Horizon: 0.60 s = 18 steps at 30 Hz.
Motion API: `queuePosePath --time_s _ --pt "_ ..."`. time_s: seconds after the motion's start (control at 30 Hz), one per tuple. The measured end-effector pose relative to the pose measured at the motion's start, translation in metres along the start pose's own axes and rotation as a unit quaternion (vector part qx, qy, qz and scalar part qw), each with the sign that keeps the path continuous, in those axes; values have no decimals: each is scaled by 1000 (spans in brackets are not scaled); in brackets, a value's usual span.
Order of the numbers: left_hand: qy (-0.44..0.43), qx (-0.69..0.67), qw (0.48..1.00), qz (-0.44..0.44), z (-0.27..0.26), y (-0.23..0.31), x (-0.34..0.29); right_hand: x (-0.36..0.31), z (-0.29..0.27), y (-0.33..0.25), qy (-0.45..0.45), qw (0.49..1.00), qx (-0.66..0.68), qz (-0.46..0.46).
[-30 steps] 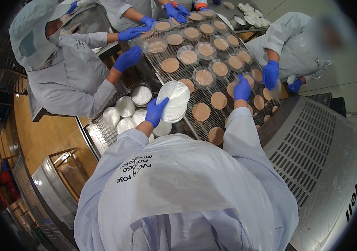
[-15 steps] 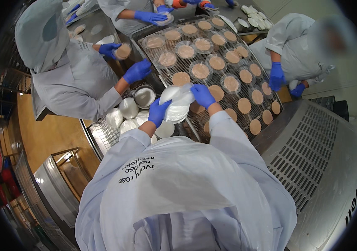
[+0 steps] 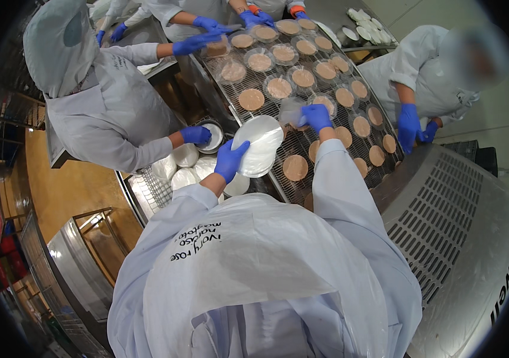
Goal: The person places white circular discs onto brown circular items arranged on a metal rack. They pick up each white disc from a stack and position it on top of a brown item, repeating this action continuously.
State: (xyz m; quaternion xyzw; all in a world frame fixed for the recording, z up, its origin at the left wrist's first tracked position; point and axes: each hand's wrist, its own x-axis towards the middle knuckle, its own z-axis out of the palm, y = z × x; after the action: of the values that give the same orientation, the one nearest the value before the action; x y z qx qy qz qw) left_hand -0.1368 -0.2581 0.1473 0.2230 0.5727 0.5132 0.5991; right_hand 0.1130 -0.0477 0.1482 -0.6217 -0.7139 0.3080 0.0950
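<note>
My left hand (image 3: 229, 161) grips a stack of round, thin clear plastic sheets (image 3: 260, 145) by its left edge, fingers closed and thumb on top. To its right, my right hand (image 3: 316, 117) pinches one loose plastic sheet (image 3: 292, 112), a little blurred, over the wire mesh belt (image 3: 270, 112). Flat, round, pinkish-beige patties (image 3: 295, 167) lie in rows on the belt, several with plastic film around or over them. What lies under the loose sheet is mostly hidden.
At left, a co-worker has one gloved hand (image 3: 197, 45) at a patty by the belt's edge and the other at a round metal pan (image 3: 211, 136). White rounds (image 3: 186, 179) sit in a wire rack beside me. A slotted steel cover (image 3: 427, 238) stands at right, near another worker's gloved hand (image 3: 409, 125).
My right hand has drawn a sheet off the stack and moved right over the belt. The patties have shifted slightly away from me. The left co-worker's far hand has reached the belt with a patty.
</note>
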Motion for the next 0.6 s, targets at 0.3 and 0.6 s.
queuePosePath --time_s 0.3,0.6 --pt "29 -63 997 -40 15 -1 15 0 35 47 165 953 -105 -232" --pt "17 -44 998 -31 36 -1 29 -2 -23 90 106 993 -33 -36"
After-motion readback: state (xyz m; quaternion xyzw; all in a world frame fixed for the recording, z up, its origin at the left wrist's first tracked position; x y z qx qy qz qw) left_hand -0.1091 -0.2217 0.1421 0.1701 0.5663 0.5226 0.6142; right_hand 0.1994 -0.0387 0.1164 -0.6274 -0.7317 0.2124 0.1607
